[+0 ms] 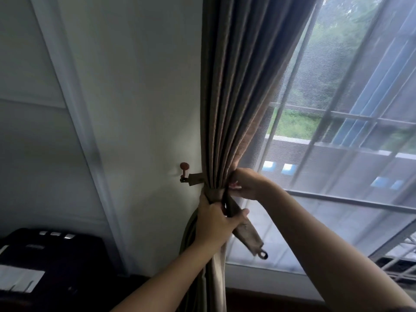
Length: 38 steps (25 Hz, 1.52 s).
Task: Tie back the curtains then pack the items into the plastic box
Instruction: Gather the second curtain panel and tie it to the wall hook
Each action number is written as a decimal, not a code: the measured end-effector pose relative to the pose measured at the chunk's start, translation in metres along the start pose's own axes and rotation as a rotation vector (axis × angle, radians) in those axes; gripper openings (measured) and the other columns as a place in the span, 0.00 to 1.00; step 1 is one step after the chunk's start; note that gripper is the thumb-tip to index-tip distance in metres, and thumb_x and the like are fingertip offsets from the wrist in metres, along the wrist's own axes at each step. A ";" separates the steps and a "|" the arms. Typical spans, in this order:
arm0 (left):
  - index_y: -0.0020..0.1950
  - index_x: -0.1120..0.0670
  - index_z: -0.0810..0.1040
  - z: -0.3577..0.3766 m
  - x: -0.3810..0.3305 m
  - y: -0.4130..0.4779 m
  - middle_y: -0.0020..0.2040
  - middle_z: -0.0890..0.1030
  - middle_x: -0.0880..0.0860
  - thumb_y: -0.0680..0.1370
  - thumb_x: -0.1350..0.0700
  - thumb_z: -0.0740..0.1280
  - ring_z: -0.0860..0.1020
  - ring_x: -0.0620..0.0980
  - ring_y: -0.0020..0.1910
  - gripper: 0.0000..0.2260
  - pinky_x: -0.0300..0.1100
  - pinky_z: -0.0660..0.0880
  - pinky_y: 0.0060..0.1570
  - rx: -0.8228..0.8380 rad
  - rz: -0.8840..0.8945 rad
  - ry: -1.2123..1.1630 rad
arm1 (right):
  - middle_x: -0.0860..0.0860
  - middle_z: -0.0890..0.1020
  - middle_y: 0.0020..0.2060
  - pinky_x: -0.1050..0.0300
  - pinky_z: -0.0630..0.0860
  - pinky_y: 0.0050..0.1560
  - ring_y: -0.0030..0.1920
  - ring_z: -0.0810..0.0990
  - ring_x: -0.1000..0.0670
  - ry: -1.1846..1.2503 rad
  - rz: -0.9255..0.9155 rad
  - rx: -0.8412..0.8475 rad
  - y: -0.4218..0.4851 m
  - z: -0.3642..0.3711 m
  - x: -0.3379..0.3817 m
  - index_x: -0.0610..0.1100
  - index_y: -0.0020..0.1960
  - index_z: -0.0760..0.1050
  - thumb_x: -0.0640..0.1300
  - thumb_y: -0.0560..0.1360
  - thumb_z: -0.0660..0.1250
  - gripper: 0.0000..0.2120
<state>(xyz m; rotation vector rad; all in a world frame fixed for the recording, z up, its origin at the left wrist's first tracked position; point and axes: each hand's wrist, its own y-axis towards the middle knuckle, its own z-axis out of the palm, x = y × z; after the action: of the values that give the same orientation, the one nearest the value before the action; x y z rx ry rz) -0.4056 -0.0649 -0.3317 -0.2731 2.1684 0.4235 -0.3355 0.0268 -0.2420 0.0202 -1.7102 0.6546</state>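
- The curtain [227,109] hangs gathered into a tight bundle of folds, just right of a white wall [146,97] and at the left edge of the window [351,202].
- A tieback [215,194] of matching brown cloth wraps the bundle at its narrowest point. One end runs left and is attached to a hook [184,170] on the wall.
- The tieback's free end slants down to the right and ends in a small dark ring [263,254], which hangs loose.
- The left grip [213,221] is closed round the free strap just below the wrap, with the thumb across the strap and the fingers curled against the bundle.
- The right grip [246,183] sits at the bundle's right edge, level with the wrap. Its curled fingers pinch the curtain there, and the fingertips are partly hidden in the folds.
- A sheer [315,154] covers the window, with bars and greenery showing blurred through it.
- A dark case [45,251] lies at lower left.
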 end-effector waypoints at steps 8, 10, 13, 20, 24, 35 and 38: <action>0.60 0.57 0.79 -0.013 0.002 0.022 0.67 0.71 0.56 0.76 0.54 0.59 0.73 0.54 0.62 0.16 0.41 0.69 0.55 0.050 -0.070 0.116 | 0.51 0.81 0.51 0.58 0.81 0.44 0.52 0.80 0.52 -0.412 -0.124 0.166 -0.003 -0.001 -0.004 0.50 0.49 0.79 0.45 0.67 0.73 0.11; 0.62 0.55 0.77 -0.016 0.005 0.020 0.65 0.73 0.54 0.77 0.52 0.59 0.75 0.55 0.57 0.17 0.42 0.71 0.50 0.021 -0.045 0.105 | 0.56 0.81 0.52 0.56 0.79 0.49 0.54 0.79 0.52 -0.619 -0.282 -0.033 -0.001 0.005 -0.011 0.60 0.52 0.75 0.63 0.58 0.76 0.25; 0.55 0.57 0.79 -0.022 0.011 0.013 0.55 0.79 0.55 0.78 0.47 0.59 0.79 0.56 0.49 0.17 0.42 0.72 0.43 -0.061 0.000 0.064 | 0.51 0.82 0.52 0.51 0.78 0.53 0.53 0.80 0.47 -0.723 -0.392 -0.354 0.003 0.017 -0.021 0.53 0.59 0.73 0.69 0.60 0.70 0.32; 0.50 0.56 0.77 -0.057 0.009 0.017 0.43 0.82 0.54 0.78 0.50 0.63 0.81 0.54 0.37 0.10 0.42 0.71 0.33 -0.061 0.428 0.511 | 0.52 0.81 0.45 0.46 0.78 0.51 0.49 0.80 0.46 -0.684 -0.318 -0.407 0.000 0.009 -0.026 0.53 0.54 0.74 0.68 0.61 0.64 0.28; 0.36 0.56 0.77 -0.080 0.011 0.032 0.25 0.78 0.52 0.74 0.53 0.70 0.77 0.51 0.21 0.10 0.38 0.65 0.19 -0.127 0.620 0.817 | 0.49 0.83 0.47 0.46 0.79 0.50 0.50 0.80 0.45 -0.668 -0.342 -0.452 0.005 0.008 -0.020 0.50 0.52 0.77 0.64 0.65 0.67 0.23; 0.42 0.46 0.74 -0.136 0.068 0.104 0.30 0.75 0.45 0.79 0.48 0.63 0.77 0.43 0.28 0.06 0.32 0.69 0.30 0.645 0.313 0.353 | 0.55 0.81 0.42 0.51 0.79 0.47 0.46 0.80 0.50 -0.628 -0.455 -0.357 0.024 -0.014 -0.030 0.51 0.49 0.78 0.58 0.66 0.70 0.16; 0.42 0.54 0.79 -0.135 0.084 0.114 0.31 0.81 0.51 0.76 0.53 0.69 0.79 0.45 0.28 0.06 0.32 0.71 0.29 0.617 0.147 0.017 | 0.54 0.82 0.42 0.54 0.77 0.42 0.44 0.80 0.51 -0.612 -0.468 -0.359 0.030 -0.018 -0.032 0.51 0.47 0.78 0.57 0.66 0.71 0.14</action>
<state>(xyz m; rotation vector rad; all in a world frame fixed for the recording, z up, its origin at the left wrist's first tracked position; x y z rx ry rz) -0.5936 -0.0171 -0.3024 0.2276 2.2257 -0.1789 -0.3218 0.0487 -0.2815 0.3897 -2.2834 -0.0298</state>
